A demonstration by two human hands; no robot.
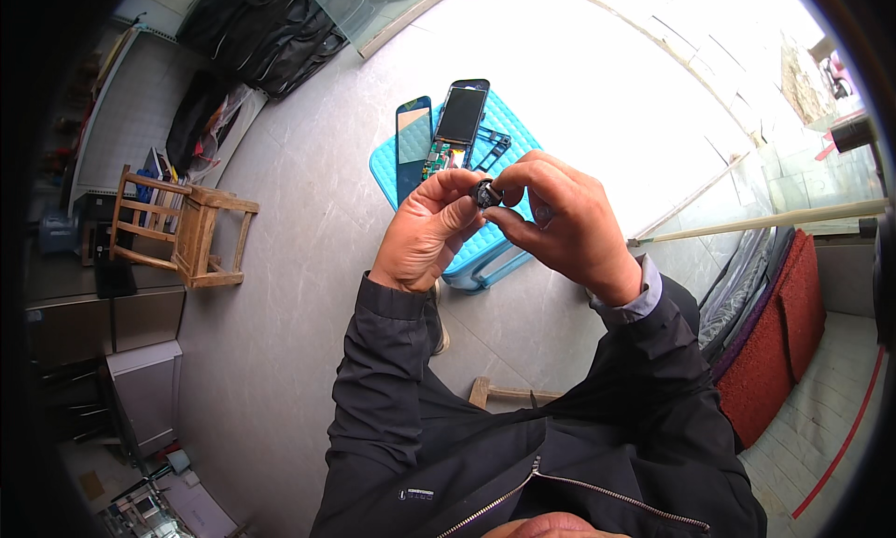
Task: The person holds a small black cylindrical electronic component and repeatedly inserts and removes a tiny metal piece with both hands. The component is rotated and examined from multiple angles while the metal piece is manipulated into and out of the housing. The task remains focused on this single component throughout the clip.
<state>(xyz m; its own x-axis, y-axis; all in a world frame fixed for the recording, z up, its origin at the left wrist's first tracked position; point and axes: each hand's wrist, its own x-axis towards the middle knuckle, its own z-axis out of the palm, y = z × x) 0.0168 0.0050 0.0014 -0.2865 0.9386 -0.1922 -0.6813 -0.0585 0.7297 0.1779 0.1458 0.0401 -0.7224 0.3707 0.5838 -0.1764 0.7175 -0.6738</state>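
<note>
Up close in front of me, a small round black part (pixel 484 194) is pinched between my two hands. My left hand (pixel 425 235) grips it from the left with thumb and forefinger. Fingertips of my right hand (pixel 571 225) close on its right side, where a short light-coloured piece shows; its kind is too small to tell. Beyond them a blue plastic stool (pixel 516 120) carries an opened handheld device (pixel 463 113) with a dark screen. A green circuit board (pixel 435 159) shows below that screen. To its left lies a dark glossy panel (pixel 413 146), and to its right a black bracket-like frame (pixel 494 148).
At left stands a wooden chair (pixel 196 235) on the grey tiled floor (pixel 271 351). Red and dark rolled mats (pixel 770 342) lean at the right, under a pale pole (pixel 765 223). Black bags (pixel 266 34) are piled at far left. Near my legs is a wooden bar (pixel 518 392).
</note>
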